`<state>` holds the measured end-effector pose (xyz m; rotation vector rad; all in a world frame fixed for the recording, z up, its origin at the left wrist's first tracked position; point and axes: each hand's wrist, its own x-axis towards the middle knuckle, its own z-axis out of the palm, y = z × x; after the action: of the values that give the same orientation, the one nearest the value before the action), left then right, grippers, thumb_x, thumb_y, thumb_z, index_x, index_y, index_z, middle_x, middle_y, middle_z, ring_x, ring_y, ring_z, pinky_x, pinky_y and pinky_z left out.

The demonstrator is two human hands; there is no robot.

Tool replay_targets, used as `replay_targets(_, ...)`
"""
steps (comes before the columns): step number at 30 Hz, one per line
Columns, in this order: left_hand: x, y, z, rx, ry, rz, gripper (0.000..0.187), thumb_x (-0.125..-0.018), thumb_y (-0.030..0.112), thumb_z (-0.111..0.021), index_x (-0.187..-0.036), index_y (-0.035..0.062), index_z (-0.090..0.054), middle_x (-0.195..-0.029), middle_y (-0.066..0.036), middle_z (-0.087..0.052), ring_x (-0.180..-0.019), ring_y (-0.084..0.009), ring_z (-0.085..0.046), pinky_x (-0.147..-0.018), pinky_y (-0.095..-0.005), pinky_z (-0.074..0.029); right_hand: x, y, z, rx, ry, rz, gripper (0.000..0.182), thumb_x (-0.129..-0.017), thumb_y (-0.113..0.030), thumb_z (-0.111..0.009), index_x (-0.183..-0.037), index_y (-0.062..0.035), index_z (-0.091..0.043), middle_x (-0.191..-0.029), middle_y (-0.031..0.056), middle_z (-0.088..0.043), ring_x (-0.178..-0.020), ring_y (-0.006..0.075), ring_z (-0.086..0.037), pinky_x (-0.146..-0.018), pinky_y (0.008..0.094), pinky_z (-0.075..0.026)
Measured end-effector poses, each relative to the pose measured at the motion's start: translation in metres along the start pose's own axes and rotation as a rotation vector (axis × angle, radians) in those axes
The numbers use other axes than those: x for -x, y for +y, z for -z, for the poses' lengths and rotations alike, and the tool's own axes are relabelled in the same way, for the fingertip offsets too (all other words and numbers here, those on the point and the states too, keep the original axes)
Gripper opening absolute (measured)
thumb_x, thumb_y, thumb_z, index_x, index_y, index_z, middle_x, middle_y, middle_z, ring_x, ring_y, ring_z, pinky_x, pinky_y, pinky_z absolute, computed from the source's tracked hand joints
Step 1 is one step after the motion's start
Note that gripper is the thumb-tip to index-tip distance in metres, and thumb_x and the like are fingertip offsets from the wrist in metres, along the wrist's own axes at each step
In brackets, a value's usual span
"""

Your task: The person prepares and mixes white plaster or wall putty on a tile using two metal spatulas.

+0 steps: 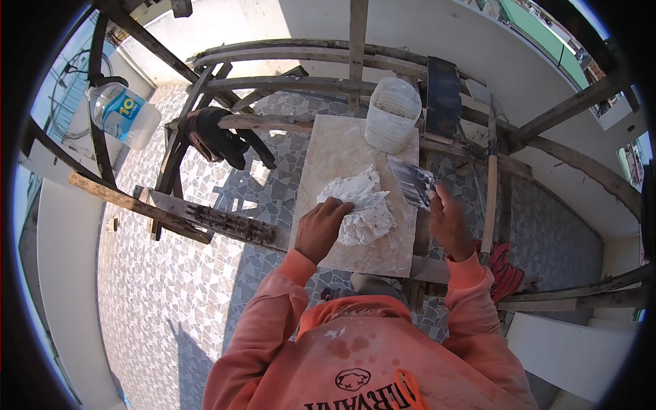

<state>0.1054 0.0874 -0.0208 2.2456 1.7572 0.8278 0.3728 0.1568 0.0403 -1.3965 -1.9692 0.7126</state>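
A mound of white plaster (365, 229) lies on a pale, stained board (329, 143) in front of me. My left hand (321, 229) is closed around a putty knife (369, 203), whose blade is coated white and rests over the mound; its handle is hidden in my fingers. To the right, my right hand (449, 222) grips a wide, flat metal trowel (412, 179) with white smears, held tilted beside the mound. This hand is slightly blurred. A whitish plastic tub (393, 116) stands on the board's far right part, just beyond the trowel.
Wooden beams (287, 85) form a scaffold around the board. A dark garment (215, 137) hangs over a beam at left, and a clear plastic jug (126, 113) hangs farther left. A long wooden handle (490, 198) and red cloth (504, 273) are at right. Mosaic tiles (164, 273) cover the floor.
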Motion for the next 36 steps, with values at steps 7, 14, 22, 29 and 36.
replay_targets(7,0.007,-0.019,0.019,-0.017,0.032,-0.239,0.037,-0.079,0.005,-0.062,-0.115,0.0154,-0.064,-0.109,-0.004,-0.061,-0.105,-0.0267,-0.062,-0.086,-0.0378,-0.054,-0.004,-0.01,0.043,0.147,-0.255,0.566,0.035,-0.083,0.01,-0.054,-0.114,-0.0055,-0.061,-0.099,0.0164,-0.067,-0.088,0.0375,-0.065,-0.074,0.0425,-0.054)
replay_targets(14,0.008,-0.021,0.028,-0.048,0.031,-0.32,0.04,-0.077,0.004,-0.062,-0.116,0.0129,-0.063,-0.11,-0.005,-0.06,-0.108,-0.0261,-0.061,-0.089,-0.0371,-0.054,-0.008,-0.003,0.026,0.243,-0.368,0.727,0.046,-0.072,0.008,-0.058,-0.116,-0.0051,-0.061,-0.109,0.0126,-0.066,-0.102,0.0328,-0.063,-0.087,0.0419,-0.052)
replay_targets(22,0.013,0.002,0.031,0.097,0.093,-0.234,0.034,-0.079,-0.001,-0.065,-0.112,0.0101,-0.064,-0.1,-0.006,-0.063,-0.094,-0.0281,-0.066,-0.076,-0.0371,-0.057,-0.048,0.037,-0.044,0.309,-0.512,0.516,0.031,-0.081,0.0,-0.056,-0.112,-0.0019,-0.061,-0.097,0.0189,-0.067,-0.09,0.0388,-0.065,-0.076,0.0449,-0.052)
replay_targets(29,0.008,0.005,0.029,0.315,0.354,0.343,0.016,-0.09,0.011,-0.065,-0.092,-0.0003,-0.055,-0.078,-0.021,-0.059,-0.067,-0.0413,-0.059,-0.057,-0.0425,-0.046,-0.044,0.035,-0.063,0.018,-0.366,0.101,0.014,-0.092,-0.013,-0.054,-0.097,0.0007,-0.056,-0.074,0.0245,-0.06,-0.078,0.0417,-0.063,-0.065,0.0461,-0.045)
replay_targets(36,0.003,0.027,0.008,0.254,0.278,0.339,0.016,-0.092,0.014,-0.061,-0.097,-0.0001,-0.055,-0.083,-0.022,-0.061,-0.071,-0.0441,-0.061,-0.06,-0.0483,-0.048,-0.025,0.005,-0.07,-0.068,-0.283,-0.067,0.015,-0.093,-0.014,-0.054,-0.092,0.001,-0.056,-0.072,0.022,-0.059,-0.065,0.0354,-0.059,-0.063,0.0411,-0.044)
